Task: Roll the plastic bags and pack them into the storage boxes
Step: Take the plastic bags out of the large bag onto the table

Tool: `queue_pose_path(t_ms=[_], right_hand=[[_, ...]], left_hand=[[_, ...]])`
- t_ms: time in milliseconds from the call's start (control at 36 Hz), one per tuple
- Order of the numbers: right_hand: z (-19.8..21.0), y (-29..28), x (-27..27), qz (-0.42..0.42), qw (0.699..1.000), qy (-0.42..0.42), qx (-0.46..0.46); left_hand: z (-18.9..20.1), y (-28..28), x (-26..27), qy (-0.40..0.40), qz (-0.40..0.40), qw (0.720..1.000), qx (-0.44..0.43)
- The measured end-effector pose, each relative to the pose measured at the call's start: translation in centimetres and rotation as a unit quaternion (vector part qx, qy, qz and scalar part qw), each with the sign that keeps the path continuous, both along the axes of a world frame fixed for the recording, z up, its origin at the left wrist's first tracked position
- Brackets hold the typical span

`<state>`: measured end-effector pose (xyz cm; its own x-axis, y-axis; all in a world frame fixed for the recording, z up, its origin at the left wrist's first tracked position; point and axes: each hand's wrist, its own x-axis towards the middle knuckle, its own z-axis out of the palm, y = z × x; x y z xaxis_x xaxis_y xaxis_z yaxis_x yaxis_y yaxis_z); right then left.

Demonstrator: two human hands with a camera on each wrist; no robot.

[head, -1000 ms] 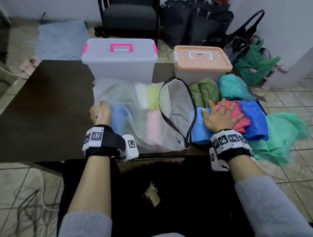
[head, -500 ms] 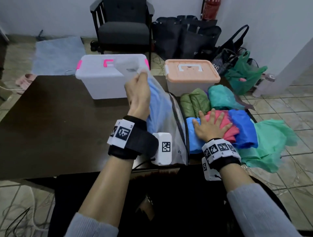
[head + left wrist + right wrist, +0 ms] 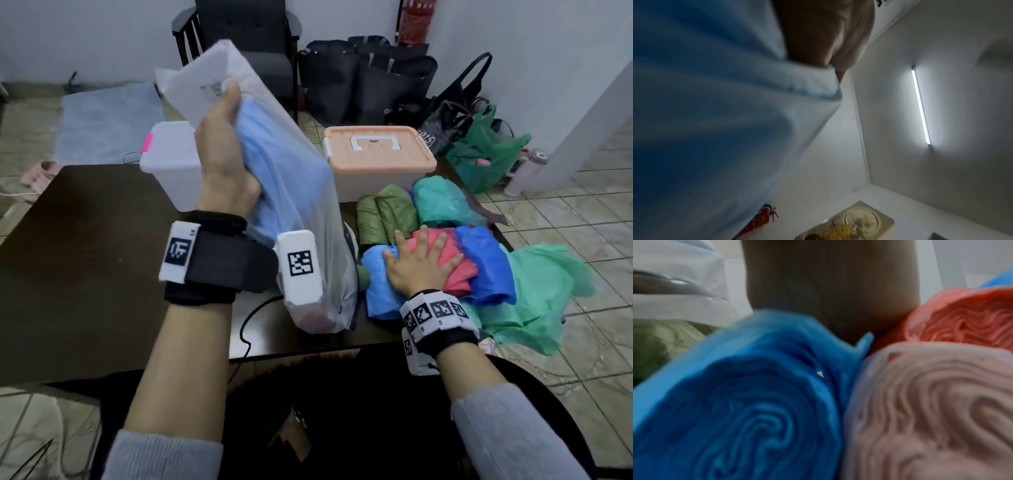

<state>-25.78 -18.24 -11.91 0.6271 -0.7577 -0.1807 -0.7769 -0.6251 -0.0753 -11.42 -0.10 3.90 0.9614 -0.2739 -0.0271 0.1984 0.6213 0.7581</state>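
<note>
Plain tiled room, maybe an office: dark armchair (image 3: 239,44), wall fire extinguisher (image 3: 416,20) (red), tube light (image 3: 920,105)

Right hand (image 3: 830,288) atop blue roll (image 3: 748,402); pale pink roll (image 3: 931,410), red roll (image 3: 966,318) adjacent.

Bare table (image 3: 85,240) left; rolled bags (image 3: 486,274) crowding right edge.

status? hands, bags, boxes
Left hand grips clear bag, lifted. Right hand flat on rolled bags. Both boxes lidded.
</note>
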Motion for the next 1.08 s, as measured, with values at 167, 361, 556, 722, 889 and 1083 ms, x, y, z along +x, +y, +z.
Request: queue_pose_path(t_ms=[167, 361, 556, 722, 889, 1083], right_hand=[[0.1, -0.1, 0.0, -0.004, 1.000, 0.002, 0.002], [0.7, 0.1, 0.3, -0.010, 1.000, -0.003, 0.012], [1.8, 0.4, 0.6, -0.013, 0.998, -0.042, 0.035], [3.1, 1.2, 1.0, 0.035, 0.994, -0.108, -0.002], [4.0, 2.3, 2.0, 0.127, 0.979, -0.157, 0.037], [3.5, 4.8, 2.3, 0.327, 0.927, 0.026, 0.184]], left_hand=[[-2.1, 3.9, 1.9, 0.022, -0.005, 0.999, -0.032], [-5.8, 8.7, 3.6, 0.058, 0.183, 0.973, 0.124], [-10.4, 11.9, 4.2, 0.101, 0.257, 0.831, 0.483], [-9.4, 9.8, 2.5, -0.061, 0.340, 0.629, 0.697], [-7.1, 2.9, 0.5, -0.151, 0.154, 0.768, 0.603], [-10.0, -1.8, -2.6, -0.082, -0.075, 0.728, 0.677]])
